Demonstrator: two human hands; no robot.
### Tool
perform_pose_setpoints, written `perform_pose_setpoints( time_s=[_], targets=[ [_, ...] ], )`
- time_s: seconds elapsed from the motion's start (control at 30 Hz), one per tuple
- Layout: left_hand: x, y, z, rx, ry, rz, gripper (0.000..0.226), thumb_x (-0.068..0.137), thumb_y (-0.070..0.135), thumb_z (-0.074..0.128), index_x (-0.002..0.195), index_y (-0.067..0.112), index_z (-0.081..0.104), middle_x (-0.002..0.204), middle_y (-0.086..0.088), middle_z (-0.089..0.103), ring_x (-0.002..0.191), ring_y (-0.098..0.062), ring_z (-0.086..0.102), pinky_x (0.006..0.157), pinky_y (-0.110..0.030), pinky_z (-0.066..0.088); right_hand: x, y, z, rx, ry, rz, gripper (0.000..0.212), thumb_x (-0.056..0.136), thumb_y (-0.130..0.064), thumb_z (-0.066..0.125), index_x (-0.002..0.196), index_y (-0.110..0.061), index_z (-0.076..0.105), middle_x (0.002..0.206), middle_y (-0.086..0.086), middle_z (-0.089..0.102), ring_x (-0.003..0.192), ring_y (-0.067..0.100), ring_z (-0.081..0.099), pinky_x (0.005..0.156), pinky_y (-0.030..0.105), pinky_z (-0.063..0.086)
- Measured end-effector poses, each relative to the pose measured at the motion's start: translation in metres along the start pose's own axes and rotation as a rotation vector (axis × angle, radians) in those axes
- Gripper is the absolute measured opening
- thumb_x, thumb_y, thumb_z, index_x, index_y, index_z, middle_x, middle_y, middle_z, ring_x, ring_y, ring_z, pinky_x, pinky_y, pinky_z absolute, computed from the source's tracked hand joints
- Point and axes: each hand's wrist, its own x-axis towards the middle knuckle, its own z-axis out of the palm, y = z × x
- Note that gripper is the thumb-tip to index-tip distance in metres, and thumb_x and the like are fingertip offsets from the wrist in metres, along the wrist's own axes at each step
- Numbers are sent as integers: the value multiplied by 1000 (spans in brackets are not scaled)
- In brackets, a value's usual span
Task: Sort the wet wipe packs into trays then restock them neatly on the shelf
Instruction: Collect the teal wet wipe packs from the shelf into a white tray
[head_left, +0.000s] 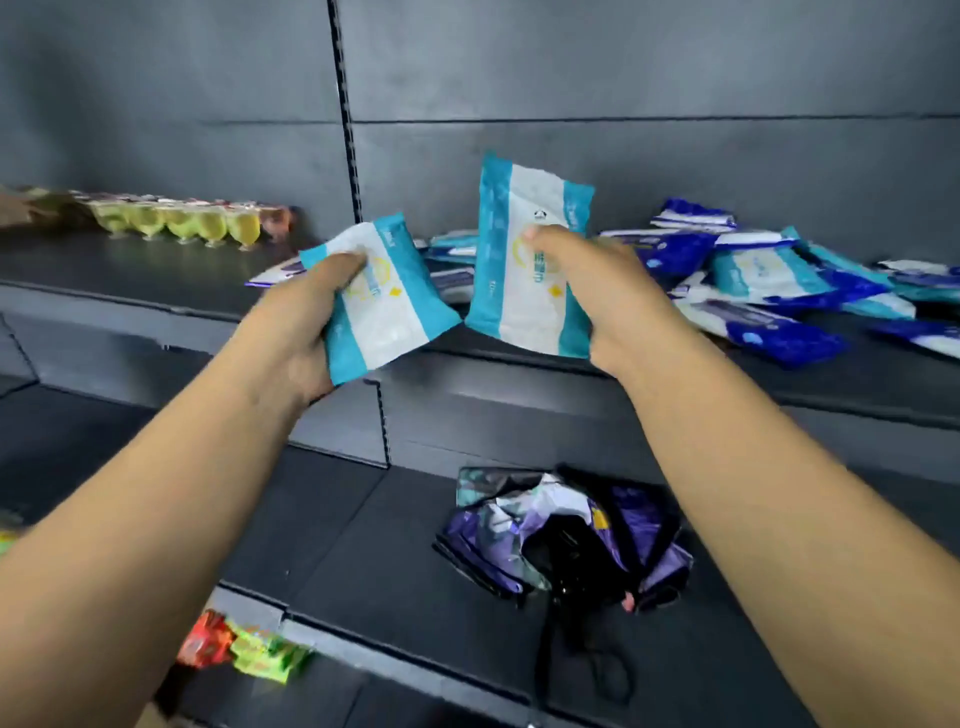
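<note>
**Two teal wipe packs held up in front of a dark shelf**

Nearest to me, both bare forearms reach forward. My left hand (306, 322) grips a teal-and-white wipe pack (382, 299), thumb pressed on its front and fingers curled behind it; the pack tilts to the right. My right hand (597, 291) grips a second teal pack (524, 270), held almost upright, thumb on its face. The two packs' lower corners nearly meet between my hands. Below them, on a lower shelf, lies a crumpled purple bag (566, 535). Behind my right hand, a loose pile of blue and teal packs (769, 280) sprawls on the upper shelf (130, 275). Far left, a row of yellow jelly cups (182, 223) stands.
</note>
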Motion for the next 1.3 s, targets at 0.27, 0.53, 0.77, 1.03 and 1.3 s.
perform_pose_setpoints(
  time_s=[0.27, 0.53, 0.77, 1.03, 1.3],
  targets=[
    [-58, -51, -129, 71, -234, -148, 49, 64, -6, 63, 111, 2, 55, 88, -10, 70, 69, -18, 69, 57, -31, 56, -113, 100, 47, 173, 82, 273, 11, 86, -7, 52, 95, -10, 60, 83, 5, 69, 72, 20, 65, 74, 41, 55],
    [-97, -202, -243, 255, -27, -456, 28, 78, -5, 64, 103, 5, 56, 81, -6, 70, 63, -15, 66, 60, -30, 57, -202, 261, 73, 122, 106, 540, 17, 88, -2, 52, 95, -13, 63, 87, -2, 72, 84, 15, 67, 84, 33, 52],
    [-132, -348, -326, 516, 166, -755, 31, 77, -5, 67, 98, 10, 51, 87, -9, 65, 63, -15, 64, 60, -26, 55, -260, 407, 43, 141, 171, 841, 20, 87, 0, 52, 94, -14, 63, 86, -1, 72, 81, 13, 67, 75, 28, 55],
    [-164, -508, -391, 930, 84, -796, 33, 79, 0, 67, 104, 12, 50, 95, -10, 61, 82, -25, 59, 71, -34, 50, -345, 599, 42, -245, 173, 1177, 16, 84, -8, 63, 72, -15, 56, 68, 3, 51, 65, 15, 46, 57, 22, 33],
    [-172, -565, -415, 1337, -12, -682, 44, 88, 21, 59, 129, 12, 47, 125, -7, 59, 112, -26, 54, 89, -29, 41, -372, 662, 70, -444, 57, 1243, 23, 84, -15, 63, 65, -14, 50, 58, 1, 46, 63, 19, 47, 52, 25, 31]
  ],
)
